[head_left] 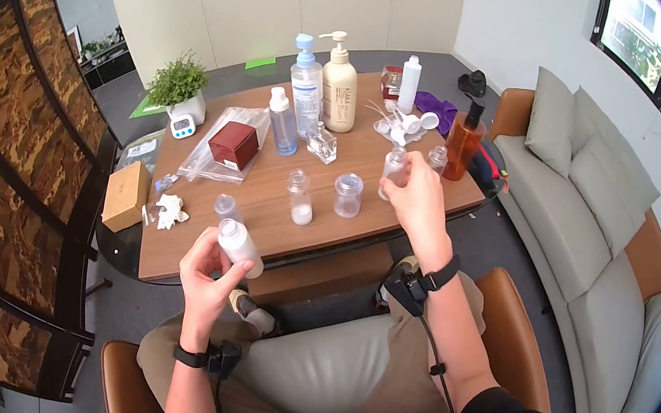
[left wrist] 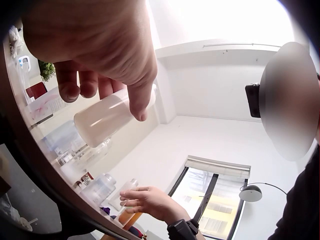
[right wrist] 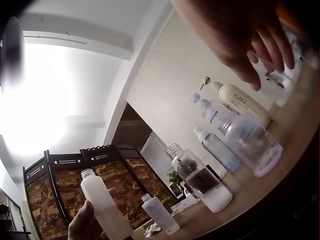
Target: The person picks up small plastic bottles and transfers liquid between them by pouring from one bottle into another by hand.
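My left hand [head_left: 202, 280] grips a translucent white bottle [head_left: 242, 248] near the table's front edge. The bottle is uncapped and tilted, its threaded neck bare; in the left wrist view the thumb [left wrist: 141, 102] lies along its side. My right hand [head_left: 419, 201] is over the table's right side, fingers apart and fairly straight. It overlaps a small clear bottle [head_left: 393, 165] in the head view. Between the hands stand an open clear bottle with white contents at the bottom [head_left: 300, 212], a wider clear jar-like bottle [head_left: 347, 196] and a small clear bottle [head_left: 226, 206].
Pump bottles [head_left: 339, 92] and a blue bottle [head_left: 283, 124] stand at the back. A dark red box [head_left: 234, 145] lies on a plastic bag. An amber bottle [head_left: 462, 149] is at the right, near white caps [head_left: 407, 127]. Crumpled tissue [head_left: 170, 213] lies left, beside a cardboard box [head_left: 126, 195].
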Demonstrator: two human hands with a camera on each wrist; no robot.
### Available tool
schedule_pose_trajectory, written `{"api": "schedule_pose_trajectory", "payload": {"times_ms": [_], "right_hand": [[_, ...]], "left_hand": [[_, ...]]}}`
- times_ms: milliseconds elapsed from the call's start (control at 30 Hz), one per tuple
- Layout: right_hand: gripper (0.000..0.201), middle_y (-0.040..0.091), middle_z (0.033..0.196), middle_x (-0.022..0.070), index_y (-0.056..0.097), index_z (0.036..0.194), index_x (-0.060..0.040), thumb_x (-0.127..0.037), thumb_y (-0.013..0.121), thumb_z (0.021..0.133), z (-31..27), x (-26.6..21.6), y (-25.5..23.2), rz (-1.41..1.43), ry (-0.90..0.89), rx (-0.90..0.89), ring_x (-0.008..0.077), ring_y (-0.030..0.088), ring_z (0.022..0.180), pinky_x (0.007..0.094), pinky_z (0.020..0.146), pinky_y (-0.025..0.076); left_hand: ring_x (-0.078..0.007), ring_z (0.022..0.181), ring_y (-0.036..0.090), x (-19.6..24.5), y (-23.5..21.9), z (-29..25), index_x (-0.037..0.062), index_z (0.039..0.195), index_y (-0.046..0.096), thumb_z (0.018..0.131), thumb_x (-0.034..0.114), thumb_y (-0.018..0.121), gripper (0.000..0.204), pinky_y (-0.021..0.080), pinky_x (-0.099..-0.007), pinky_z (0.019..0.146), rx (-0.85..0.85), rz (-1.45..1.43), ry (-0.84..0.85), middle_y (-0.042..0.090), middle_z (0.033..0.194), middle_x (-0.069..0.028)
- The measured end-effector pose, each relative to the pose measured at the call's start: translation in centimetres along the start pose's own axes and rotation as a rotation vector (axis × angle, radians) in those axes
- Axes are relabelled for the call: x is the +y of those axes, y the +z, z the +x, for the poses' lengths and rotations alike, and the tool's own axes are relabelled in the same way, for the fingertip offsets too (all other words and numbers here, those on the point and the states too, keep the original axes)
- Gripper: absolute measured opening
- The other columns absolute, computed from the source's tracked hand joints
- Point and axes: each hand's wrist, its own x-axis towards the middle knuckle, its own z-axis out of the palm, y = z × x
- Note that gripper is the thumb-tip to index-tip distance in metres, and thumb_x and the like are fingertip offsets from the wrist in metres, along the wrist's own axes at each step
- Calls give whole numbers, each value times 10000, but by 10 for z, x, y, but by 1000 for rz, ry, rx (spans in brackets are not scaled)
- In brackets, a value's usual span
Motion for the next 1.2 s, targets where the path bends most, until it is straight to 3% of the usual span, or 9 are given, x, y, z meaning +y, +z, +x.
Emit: {"api": "schedule_pose_trajectory", "payload": {"times_ms": [333,433,467,533,600,667,767,1067,1200], "right_hand": [[446,766,1059,321,640,1109,90,-70,940,822,-7,5,2,-65,48,-164,502,758,1051,557,897,605],[385,749,1113,277,668,1141,57,-79,909,873,-17,-9,-10,-204,-62,38,461,754,1037,502,855,608],[385,749,1113,277,668,1141,57,-79,909,873,-20,-24,-18,-201,-68,32,461,754,1037,502,855,608],[247,750,1043,192,701,1097,4,-78,863,929,-28,-69,-31,-24,-168,119,383,753,932,444,811,601],[169,717,926,99,739,1071,-14,-91,849,969,-50,-99,-17,386,-281,-45,195,675,786,355,680,538],[259,709,978,66,750,1141,-13,-115,889,947,-72,-110,12,600,-310,-262,150,636,805,323,643,507],[420,705,1143,59,738,1248,-6,-143,937,905,-93,-121,38,644,-277,-380,132,637,895,285,631,483],[390,773,1105,49,756,1240,-15,-122,930,907,-96,-108,63,685,-226,-391,120,687,938,288,707,528],[382,825,1157,62,759,1238,-15,-129,931,916,-88,-106,62,770,-175,-313,134,721,959,315,814,557]], "left_hand": [[-3,732,516,10,-4,1,12,1350,610,880,-40,922,566,429,-193,669,91,-93,-38,728,1053,15],[-40,805,654,-1,-14,1,25,1394,560,900,-43,906,607,438,-168,574,54,-83,18,741,1191,-70],[-21,758,573,5,-9,2,28,1346,578,898,-36,918,566,417,-180,611,79,-91,2,683,1046,-5],[-1,711,491,9,-1,2,32,1299,596,896,-28,930,527,396,-192,648,123,-92,-16,624,900,59],[1,698,471,2,3,2,36,1297,597,902,-21,932,522,372,-193,633,126,-103,-13,582,856,73],[3,686,454,-2,12,2,40,1293,605,904,-3,938,514,350,-193,618,129,-98,-6,573,844,83],[5,684,442,-1,20,-2,45,1295,613,921,2,903,475,335,-196,606,84,-36,-31,567,842,90],[-5,660,474,16,18,1,56,1293,631,884,95,946,518,349,-214,542,71,105,80,623,876,58],[-70,665,469,-14,-10,18,66,1304,645,850,155,979,571,416,-254,578,328,393,118,569,919,19]]}}
